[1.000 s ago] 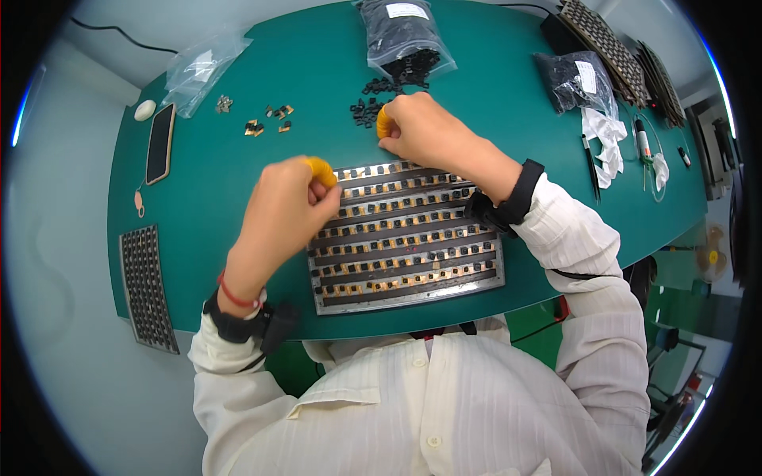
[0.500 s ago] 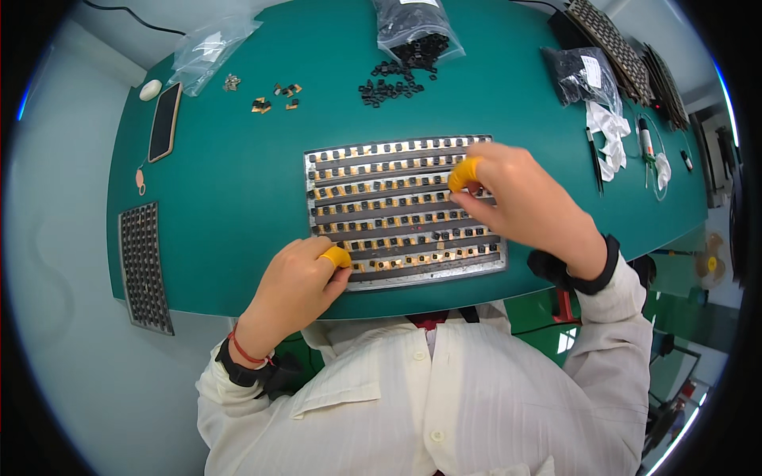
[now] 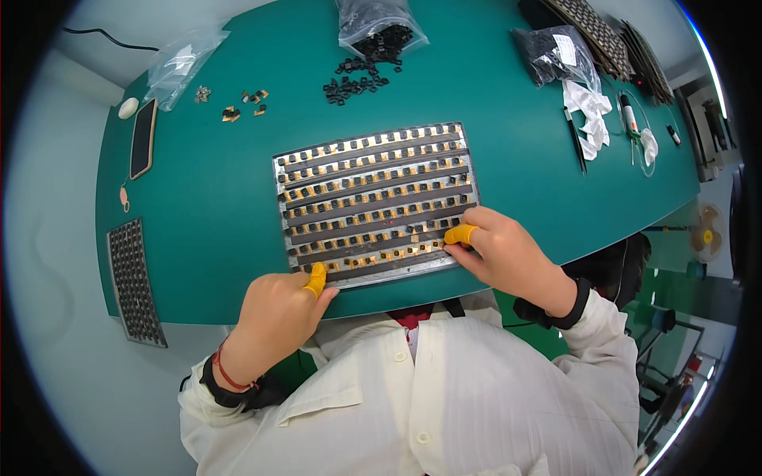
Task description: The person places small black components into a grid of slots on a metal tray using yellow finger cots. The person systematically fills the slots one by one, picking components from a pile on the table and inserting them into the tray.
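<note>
Head view: a grey metal tray (image 3: pixel 373 202) with rows of small black-and-gold parts is seen mid-frame on the green counter (image 3: pixel 206 206). The left hand (image 3: pixel 274 313) and right hand (image 3: pixel 508 254), fingers curled, press its lower edge, nothing gripped. Most rows appear filled; loose black parts (image 3: pixel 349 79) remain at upper centre.

A flat rectangular metal tray (image 3: pixel 375 205) lies on the green table. Its dark rows hold small black-and-gold parts, slightly skewed.

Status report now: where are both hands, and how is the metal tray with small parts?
Left hand on near edge of tray, nothing gripped. Right hand at tray's right near corner, fingertips on it. Tray flat on green table. Nothing in the way.
</note>
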